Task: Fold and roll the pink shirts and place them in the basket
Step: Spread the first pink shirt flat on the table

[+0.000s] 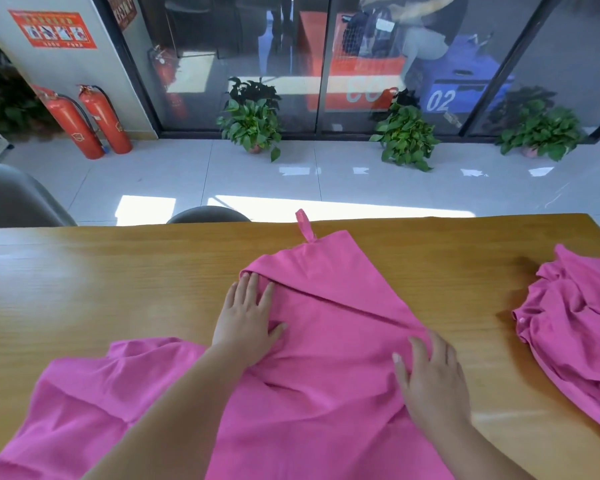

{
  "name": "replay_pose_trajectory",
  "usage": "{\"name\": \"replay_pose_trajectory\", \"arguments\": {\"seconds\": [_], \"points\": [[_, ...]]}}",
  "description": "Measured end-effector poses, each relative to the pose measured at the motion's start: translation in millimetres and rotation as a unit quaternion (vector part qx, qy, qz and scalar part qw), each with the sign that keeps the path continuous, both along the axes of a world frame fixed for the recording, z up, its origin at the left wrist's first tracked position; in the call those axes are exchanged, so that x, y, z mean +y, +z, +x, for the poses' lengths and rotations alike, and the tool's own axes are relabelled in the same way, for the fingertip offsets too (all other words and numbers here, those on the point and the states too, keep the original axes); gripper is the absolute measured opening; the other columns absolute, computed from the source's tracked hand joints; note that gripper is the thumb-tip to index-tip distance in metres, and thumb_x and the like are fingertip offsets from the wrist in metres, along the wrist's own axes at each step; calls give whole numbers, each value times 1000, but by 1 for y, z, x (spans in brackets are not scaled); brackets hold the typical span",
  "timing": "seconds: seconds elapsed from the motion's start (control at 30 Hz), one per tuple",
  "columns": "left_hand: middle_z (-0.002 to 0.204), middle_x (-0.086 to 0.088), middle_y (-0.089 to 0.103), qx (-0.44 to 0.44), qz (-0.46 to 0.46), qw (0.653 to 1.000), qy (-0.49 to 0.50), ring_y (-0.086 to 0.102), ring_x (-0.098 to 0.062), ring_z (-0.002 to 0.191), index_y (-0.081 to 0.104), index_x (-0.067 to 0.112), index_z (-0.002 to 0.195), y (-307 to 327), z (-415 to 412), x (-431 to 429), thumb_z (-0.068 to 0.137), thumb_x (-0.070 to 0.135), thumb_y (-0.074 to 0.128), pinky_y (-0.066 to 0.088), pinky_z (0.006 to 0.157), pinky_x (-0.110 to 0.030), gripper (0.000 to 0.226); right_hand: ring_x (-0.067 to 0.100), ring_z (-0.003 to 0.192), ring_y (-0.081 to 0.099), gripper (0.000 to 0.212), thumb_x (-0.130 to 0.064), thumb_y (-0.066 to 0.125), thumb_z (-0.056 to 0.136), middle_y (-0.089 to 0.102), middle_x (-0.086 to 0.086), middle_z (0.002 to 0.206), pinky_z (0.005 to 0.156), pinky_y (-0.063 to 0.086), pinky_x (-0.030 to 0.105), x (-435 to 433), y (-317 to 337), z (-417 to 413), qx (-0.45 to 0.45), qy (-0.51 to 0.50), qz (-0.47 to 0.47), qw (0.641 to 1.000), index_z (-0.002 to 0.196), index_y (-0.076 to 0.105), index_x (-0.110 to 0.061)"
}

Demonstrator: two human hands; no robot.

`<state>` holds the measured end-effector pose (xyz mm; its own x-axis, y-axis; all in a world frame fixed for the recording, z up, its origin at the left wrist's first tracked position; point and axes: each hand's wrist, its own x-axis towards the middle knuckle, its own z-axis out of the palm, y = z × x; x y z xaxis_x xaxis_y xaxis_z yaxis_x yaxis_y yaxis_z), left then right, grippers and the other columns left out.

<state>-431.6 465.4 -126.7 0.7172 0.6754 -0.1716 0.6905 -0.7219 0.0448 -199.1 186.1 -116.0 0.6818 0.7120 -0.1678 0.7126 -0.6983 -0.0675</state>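
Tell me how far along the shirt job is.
Early. Done: the spread pink shirt has one flap folded over at its far end. In hand: left hand and right hand press flat on it. Left: rolling it, the crumpled pink heap on the table to the right, and basket placement; no basket shows.

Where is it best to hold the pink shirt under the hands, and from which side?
Probably the folded edge of the shirt, at both ends, from the near side: it lies slanted, with the left hand and right hand flat beside its ends.
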Motion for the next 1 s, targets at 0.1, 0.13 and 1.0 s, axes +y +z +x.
{"name": "replay_pose_trajectory", "arguments": {"seconds": [0.1, 0.13, 1.0], "points": [[176, -16, -2, -10, -22, 999, -38, 7, -38, 162, 9, 21, 169, 0, 14, -28, 102, 61, 39, 9, 133, -49, 84, 32, 157, 23, 76, -66, 16, 107, 21, 11, 171, 125, 33, 50, 58, 10, 0, 23, 85, 39, 995, 163, 32, -17], [176, -15, -2, -17, -33, 998, -49, 9, -38, 162, 11, 23, 169, -2, 16, -35, 103, 58, 40, 12, 132, -49, 80, 26, 163, 8, 78, -70, 10, 106, 5, 3, 176, 130, 23, 47, 76, 8, 1, 43, 127, 29, 991, 169, 14, -23], [175, -6, 16, 5, -12, 980, -196, 11, -23, 163, -8, 38, 168, -22, 67, 180, 98, 86, 29, 3, 133, -40, 92, 5, 161, -9, 84, -78, 11, 101, -7, -15, 177, 133, 13, 43, 177, -45, 200, -6, 147, 47, 988, 170, -3, -32]]}}
